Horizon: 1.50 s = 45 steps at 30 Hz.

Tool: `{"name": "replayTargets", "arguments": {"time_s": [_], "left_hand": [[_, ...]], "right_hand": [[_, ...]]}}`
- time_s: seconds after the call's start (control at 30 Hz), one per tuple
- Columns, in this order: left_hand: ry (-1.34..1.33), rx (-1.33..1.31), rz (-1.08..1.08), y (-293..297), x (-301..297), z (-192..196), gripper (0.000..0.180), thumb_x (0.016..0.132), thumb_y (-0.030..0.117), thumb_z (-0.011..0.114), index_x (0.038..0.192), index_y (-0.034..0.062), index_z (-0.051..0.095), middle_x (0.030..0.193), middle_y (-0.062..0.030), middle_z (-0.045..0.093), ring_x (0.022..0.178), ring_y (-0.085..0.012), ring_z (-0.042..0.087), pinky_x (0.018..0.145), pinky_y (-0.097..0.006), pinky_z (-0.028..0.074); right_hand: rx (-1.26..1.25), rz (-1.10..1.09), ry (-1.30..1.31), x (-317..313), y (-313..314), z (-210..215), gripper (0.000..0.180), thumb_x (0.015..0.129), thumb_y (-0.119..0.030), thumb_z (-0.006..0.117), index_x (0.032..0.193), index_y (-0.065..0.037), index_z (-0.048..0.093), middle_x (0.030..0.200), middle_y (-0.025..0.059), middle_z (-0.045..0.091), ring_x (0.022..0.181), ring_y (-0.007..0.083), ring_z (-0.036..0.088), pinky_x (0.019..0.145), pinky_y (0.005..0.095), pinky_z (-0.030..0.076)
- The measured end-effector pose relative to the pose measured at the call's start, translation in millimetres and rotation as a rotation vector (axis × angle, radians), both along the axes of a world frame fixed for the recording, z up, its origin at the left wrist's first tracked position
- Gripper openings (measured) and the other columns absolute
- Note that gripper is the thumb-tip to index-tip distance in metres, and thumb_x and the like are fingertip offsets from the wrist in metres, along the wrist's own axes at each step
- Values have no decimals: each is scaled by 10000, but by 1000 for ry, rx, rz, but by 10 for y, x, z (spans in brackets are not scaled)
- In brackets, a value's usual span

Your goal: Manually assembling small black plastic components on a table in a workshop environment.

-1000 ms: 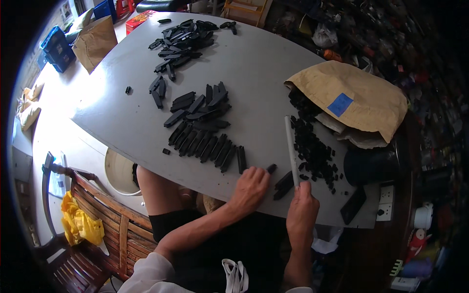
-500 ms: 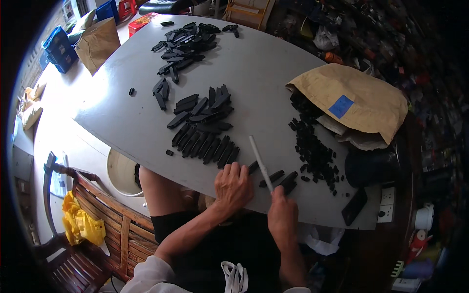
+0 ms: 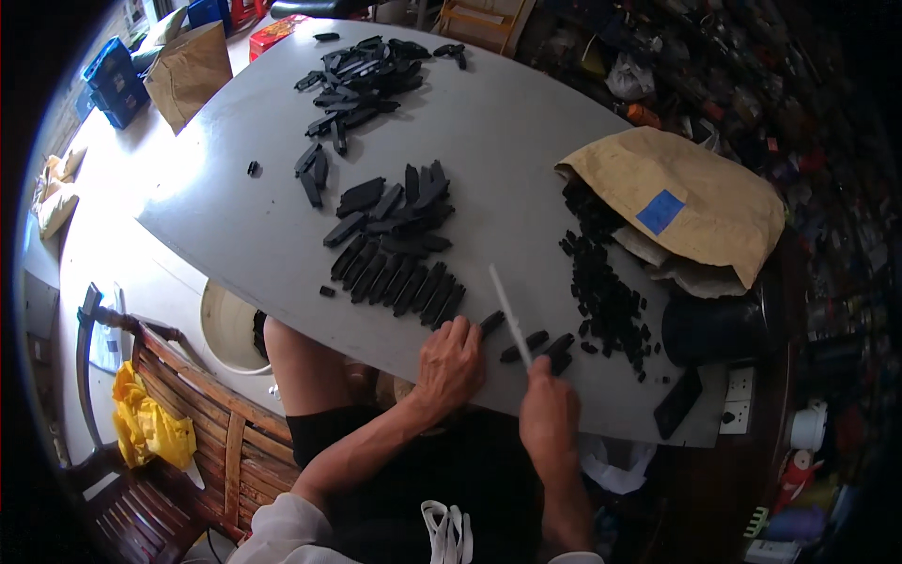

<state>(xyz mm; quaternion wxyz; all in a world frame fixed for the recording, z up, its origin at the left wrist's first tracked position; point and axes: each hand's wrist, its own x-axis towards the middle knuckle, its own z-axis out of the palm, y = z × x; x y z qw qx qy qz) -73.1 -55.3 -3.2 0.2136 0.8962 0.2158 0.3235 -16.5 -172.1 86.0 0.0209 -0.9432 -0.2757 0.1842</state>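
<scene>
A grey table top point(image 3: 526, 141) fills the middle of the view. On its right side lies a large brown paper sack point(image 3: 695, 202) on its side, mouth toward the table's centre, with a small blue square label point(image 3: 660, 211) on its upper face. Small black pieces point(image 3: 606, 291) spill from the mouth in a loose heap. A second brown paper bag point(image 3: 191, 68) stands at the far left corner beside blue crates point(image 3: 117, 75). Long black plastic parts point(image 3: 399, 277) lie in a tidy row near the front edge. The right hand point(image 3: 550, 414) grips a thin white strip point(image 3: 509, 315), fingers closed around its lower end. The left hand point(image 3: 451, 362) rests flat just beside the row, fingers slightly spread.
</scene>
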Motion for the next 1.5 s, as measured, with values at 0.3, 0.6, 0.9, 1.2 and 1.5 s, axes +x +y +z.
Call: {"name": "replayTargets", "arguments": {"time_s": [0.3,0.6,0.9,1.2,1.5], "left_hand": [[56,-20,-111,-132,59,57,218,735,127,651,887,22,536,850,-120,485,793,-274,522,658,-388,441],[112,171,238,197,-118,72,288,634,135,717,851,58,545,853,-92,444,805,-266,477,663,-371,386],[48,54,83,44,-82,-17,234,669,74,672,854,42,532,821,-106,471,778,-282,523,650,-383,431],[-8,-1,27,81,-58,12,190,688,36,636,824,28,503,799,-119,462,749,-297,523,630,-392,438],[76,-54,-57,-72,-3,13,190,717,44,611,890,22,538,872,-127,478,797,-270,525,654,-352,452]], "right_hand": [[347,-82,-101,6,-156,109,131,987,-122,429,923,-22,485,773,178,627,731,298,658,601,361,511],[380,-6,-65,-40,-143,38,138,980,-130,425,893,-26,445,721,208,604,701,389,629,577,466,463],[255,36,-26,-94,-16,-78,142,966,-134,444,930,-6,493,818,233,641,801,402,640,675,477,489],[100,47,-15,-69,90,-84,108,960,-99,414,924,-29,488,864,250,643,850,393,647,678,432,518],[427,-18,-164,-14,-100,92,135,991,-122,417,916,-36,489,711,150,605,642,224,631,543,337,485]]}}
